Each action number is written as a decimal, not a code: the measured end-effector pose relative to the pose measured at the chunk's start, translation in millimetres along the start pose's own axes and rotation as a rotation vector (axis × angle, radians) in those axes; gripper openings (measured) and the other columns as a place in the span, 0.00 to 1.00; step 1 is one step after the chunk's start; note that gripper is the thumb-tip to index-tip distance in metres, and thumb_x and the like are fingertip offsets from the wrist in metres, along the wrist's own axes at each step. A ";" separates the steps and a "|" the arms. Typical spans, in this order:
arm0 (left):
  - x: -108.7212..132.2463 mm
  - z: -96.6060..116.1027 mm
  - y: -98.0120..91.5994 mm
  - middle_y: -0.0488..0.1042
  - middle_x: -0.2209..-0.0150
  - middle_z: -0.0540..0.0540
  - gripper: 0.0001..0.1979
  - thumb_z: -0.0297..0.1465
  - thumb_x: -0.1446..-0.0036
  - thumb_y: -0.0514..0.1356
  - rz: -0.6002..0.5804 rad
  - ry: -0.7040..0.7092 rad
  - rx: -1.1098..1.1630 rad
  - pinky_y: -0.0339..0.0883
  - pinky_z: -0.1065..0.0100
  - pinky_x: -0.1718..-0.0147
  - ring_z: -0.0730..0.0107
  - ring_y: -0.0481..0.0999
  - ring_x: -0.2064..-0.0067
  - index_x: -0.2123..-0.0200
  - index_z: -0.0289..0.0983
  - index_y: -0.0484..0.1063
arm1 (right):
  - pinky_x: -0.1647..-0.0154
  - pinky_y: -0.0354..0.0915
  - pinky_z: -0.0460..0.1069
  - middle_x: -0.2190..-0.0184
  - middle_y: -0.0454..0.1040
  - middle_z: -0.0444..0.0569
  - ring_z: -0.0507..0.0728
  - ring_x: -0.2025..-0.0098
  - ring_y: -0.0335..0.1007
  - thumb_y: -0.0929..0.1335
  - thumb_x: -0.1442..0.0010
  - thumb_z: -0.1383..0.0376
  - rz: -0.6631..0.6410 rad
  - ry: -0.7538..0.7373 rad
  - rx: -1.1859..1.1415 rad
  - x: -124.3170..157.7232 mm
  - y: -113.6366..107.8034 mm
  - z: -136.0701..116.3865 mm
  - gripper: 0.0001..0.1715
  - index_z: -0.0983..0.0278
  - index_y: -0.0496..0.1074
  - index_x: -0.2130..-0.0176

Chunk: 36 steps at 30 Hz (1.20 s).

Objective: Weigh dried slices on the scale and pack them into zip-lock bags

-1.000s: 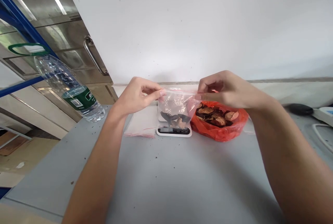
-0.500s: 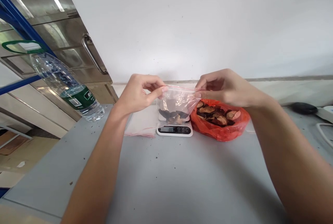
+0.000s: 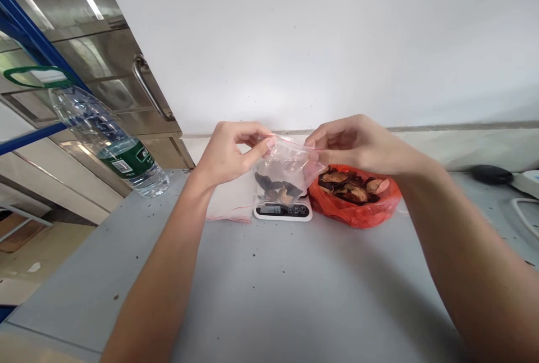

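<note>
Fingers [image 3: 269,142] of both hands are pinched on a clear zip bag [image 3: 290,155], the left hand [image 3: 227,152] gripping it near one top corner and the right hand [image 3: 357,141] near the other. It hangs over the scale [image 3: 283,218], a few dark pieces [image 3: 264,182] gathered low inside; whether it touches the scale is hard to tell, though the display [image 3: 275,209] seems to read zero. Such a bag should be light, limp and rather slippery, its contents dry and perhaps brittle, so the strip [image 3: 290,142] along the top looks the best place to hold, one corner per hand, without squeezing lower down. Just right of the scale, a red bag [image 3: 357,219] holds brown slices [image 3: 356,191]; on the left lies a stack of flat bags [image 3: 227,200]. Farther left on the tabletop [image 3: 261,318] stands a big water bottle [image 3: 130,158].
</note>
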<state>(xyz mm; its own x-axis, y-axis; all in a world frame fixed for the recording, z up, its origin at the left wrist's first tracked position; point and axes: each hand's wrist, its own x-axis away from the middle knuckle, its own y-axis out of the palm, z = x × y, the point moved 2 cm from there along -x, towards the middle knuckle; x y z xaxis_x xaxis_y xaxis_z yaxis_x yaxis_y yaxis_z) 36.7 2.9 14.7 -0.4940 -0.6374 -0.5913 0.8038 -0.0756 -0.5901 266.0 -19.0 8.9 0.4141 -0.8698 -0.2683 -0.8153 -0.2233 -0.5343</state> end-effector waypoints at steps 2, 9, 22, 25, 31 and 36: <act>-0.2 0.2 1.3 0.82 0.71 0.47 0.10 0.33 0.37 0.62 0.008 0.021 0.011 0.74 0.69 0.67 0.69 0.79 0.69 0.68 0.35 0.81 | 0.72 0.64 0.50 0.76 0.75 0.46 0.54 0.73 0.68 0.77 0.44 0.49 0.001 -0.051 -0.012 -1.6 2.6 -0.8 0.19 0.62 0.80 0.68; -0.5 -0.9 8.1 0.84 0.68 0.45 0.08 0.33 0.39 0.65 -0.058 0.019 0.041 0.72 0.69 0.66 0.68 0.80 0.66 0.66 0.36 0.83 | 0.76 0.58 0.49 0.81 0.71 0.43 0.51 0.77 0.63 0.74 0.42 0.59 -0.044 -0.072 -0.022 -0.7 5.4 -1.0 0.14 0.61 0.74 0.76; 0.9 0.8 7.9 0.86 0.67 0.45 0.08 0.35 0.41 0.69 -0.071 -0.057 0.072 0.74 0.70 0.68 0.66 0.83 0.66 0.66 0.37 0.86 | 0.75 0.58 0.48 0.79 0.72 0.43 0.52 0.76 0.66 0.74 0.42 0.59 -0.048 -0.092 -0.040 -0.3 8.8 -5.5 0.14 0.61 0.71 0.75; 1.2 2.2 5.6 0.85 0.69 0.46 0.09 0.32 0.39 0.66 -0.052 -0.046 0.073 0.75 0.70 0.68 0.67 0.83 0.67 0.68 0.37 0.85 | 0.77 0.57 0.48 0.80 0.71 0.42 0.52 0.77 0.66 0.74 0.41 0.59 -0.062 -0.044 -0.062 0.4 8.8 -4.9 0.14 0.60 0.71 0.74; 0.5 4.0 10.8 0.85 0.71 0.47 0.10 0.32 0.38 0.66 -0.063 0.010 0.070 0.75 0.71 0.67 0.68 0.82 0.68 0.70 0.37 0.85 | 0.77 0.57 0.48 0.80 0.72 0.42 0.52 0.78 0.66 0.74 0.39 0.59 -0.082 -0.086 -0.022 0.1 11.3 -6.6 0.12 0.61 0.73 0.71; 0.4 0.1 11.8 0.86 0.66 0.45 0.06 0.33 0.41 0.69 -0.019 -0.050 0.151 0.77 0.70 0.66 0.65 0.85 0.64 0.65 0.37 0.86 | 0.78 0.56 0.48 0.81 0.70 0.41 0.52 0.78 0.65 0.74 0.39 0.58 -0.067 -0.030 -0.032 1.0 8.6 -4.1 0.17 0.60 0.68 0.74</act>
<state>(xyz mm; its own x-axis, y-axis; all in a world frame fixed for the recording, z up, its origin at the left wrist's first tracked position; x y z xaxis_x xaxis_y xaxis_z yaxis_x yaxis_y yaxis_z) 46.0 1.6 7.6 -0.4959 -0.6718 -0.5503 0.8368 -0.2001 -0.5097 257.8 -23.6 7.3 0.4796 -0.8390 -0.2569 -0.7976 -0.2948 -0.5262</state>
